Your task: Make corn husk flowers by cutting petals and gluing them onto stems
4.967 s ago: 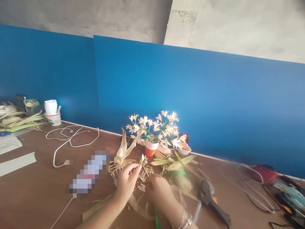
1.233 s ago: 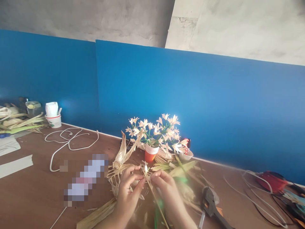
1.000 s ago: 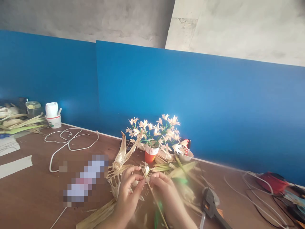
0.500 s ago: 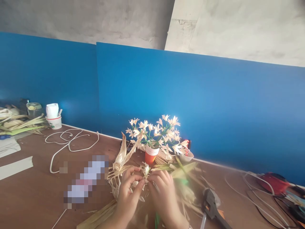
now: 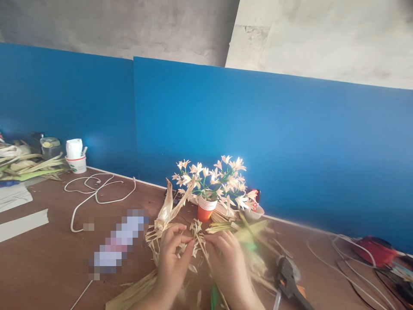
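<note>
My left hand (image 5: 176, 254) is closed, thumb and forefinger pinching a small pale flower (image 5: 196, 227) that looks made of corn husk. Just right of it my right hand (image 5: 227, 258) has its fingers curled together; what they hold, if anything, is hidden. A thin straw-coloured strip (image 5: 204, 252) runs from below the flower down past the right hand's inner side. Beyond both hands an orange-and-white paper cup (image 5: 206, 210) holds many similar cream flowers (image 5: 226, 176) on green stems. Small husk scraps (image 5: 192, 268) lie on the table between the wrists.
Dry corn husks (image 5: 164, 215) lie left of the cup, and greenish husks (image 5: 251, 230) lie to its right. A glue gun (image 5: 287, 275) rests at right. White cables (image 5: 97, 189), a white cup (image 5: 76, 163) and a red object (image 5: 376, 249) are farther out. A blue partition (image 5: 258, 137) stands behind.
My right hand has drawn slightly right, away from the left fingertips. The straw-coloured strip now shows between the hands. My left hand keeps its pinch; the view has shifted slightly.
</note>
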A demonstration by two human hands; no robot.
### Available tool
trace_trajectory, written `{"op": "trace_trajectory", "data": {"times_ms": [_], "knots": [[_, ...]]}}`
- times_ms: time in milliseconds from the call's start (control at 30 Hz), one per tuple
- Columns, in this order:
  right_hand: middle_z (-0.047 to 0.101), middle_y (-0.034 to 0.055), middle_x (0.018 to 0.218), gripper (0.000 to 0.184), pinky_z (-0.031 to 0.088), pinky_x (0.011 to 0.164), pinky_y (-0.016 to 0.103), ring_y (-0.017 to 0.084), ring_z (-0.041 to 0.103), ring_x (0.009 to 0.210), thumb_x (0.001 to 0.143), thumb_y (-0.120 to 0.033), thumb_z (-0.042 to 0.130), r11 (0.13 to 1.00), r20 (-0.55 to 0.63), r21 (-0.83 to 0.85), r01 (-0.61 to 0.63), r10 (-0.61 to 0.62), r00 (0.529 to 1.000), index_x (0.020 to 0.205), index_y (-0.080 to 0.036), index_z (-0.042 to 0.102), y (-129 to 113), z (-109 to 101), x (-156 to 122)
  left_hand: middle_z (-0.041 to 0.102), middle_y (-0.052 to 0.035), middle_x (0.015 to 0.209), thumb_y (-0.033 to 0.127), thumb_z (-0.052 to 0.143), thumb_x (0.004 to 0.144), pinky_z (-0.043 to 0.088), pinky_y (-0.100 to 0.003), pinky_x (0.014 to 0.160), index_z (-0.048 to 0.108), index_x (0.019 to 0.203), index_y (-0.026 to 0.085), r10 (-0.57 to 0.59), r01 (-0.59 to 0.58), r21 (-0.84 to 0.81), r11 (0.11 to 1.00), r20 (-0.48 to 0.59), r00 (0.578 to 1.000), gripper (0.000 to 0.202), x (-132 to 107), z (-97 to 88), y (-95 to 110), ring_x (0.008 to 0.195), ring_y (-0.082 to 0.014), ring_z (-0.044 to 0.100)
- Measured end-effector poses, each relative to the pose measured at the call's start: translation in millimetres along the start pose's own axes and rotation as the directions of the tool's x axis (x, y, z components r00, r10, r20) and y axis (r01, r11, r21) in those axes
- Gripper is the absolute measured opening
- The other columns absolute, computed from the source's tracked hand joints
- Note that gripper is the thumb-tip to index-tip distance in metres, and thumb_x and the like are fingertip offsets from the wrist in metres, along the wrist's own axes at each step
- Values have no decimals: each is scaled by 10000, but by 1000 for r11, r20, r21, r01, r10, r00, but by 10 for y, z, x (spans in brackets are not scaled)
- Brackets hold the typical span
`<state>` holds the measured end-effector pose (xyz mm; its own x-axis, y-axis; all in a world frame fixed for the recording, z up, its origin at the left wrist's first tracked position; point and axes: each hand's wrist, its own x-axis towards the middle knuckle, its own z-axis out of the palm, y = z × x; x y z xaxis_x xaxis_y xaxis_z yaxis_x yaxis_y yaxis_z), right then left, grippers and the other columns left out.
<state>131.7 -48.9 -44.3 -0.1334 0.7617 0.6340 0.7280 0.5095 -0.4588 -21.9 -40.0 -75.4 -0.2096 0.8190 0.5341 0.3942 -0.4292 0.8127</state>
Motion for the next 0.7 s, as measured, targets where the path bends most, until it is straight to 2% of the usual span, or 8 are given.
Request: {"op": "trace_trajectory", "data": {"times_ms": [67, 200, 367, 700], "knots": [[686, 27, 822, 207, 452, 697, 326, 206, 615, 776, 844, -111, 545, 995, -14, -77, 61, -62, 998, 903, -255, 683, -14, -2, -10, 633, -84, 1003, 296, 606, 796, 483, -426, 877, 681, 655, 229, 19, -19, 39, 999, 4, 1000, 173, -5, 16, -33, 1016, -272, 582], [673, 34, 839, 202, 427, 727, 345, 211, 595, 784, 864, -112, 512, 983, -49, -171, 71, -80, 996, 929, -243, 651, -80, 10, -25, 647, -82, 989, 284, 621, 775, 488, -446, 873, 689, 643, 233, 34, -35, 80, 996, 17, 999, 157, -17, 52, -80, 1007, -283, 593], [671, 24, 831, 164, 389, 727, 336, 210, 579, 796, 857, -97, 523, 981, -39, -176, 79, -87, 995, 850, -235, 612, -107, 2, -12, 657, -92, 1009, 254, 606, 768, 492, -463, 869, 690, 642, 232, 35, -38, 84, 996, 46, 998, 154, -27, 62, -74, 1016, -296, 604], [650, 19, 832, 187, 365, 726, 334, 203, 559, 797, 856, -82, 512, 979, -7, -171, 111, -114, 993, 873, -243, 604, -134, -52, 12, 662, -87, 984, 233, 610, 770, 495, -457, 870, 688, 650, 230, 44, -51, 96, 994, 77, 996, 143, -32, 56, -53, 1014, -290, 602]]}}
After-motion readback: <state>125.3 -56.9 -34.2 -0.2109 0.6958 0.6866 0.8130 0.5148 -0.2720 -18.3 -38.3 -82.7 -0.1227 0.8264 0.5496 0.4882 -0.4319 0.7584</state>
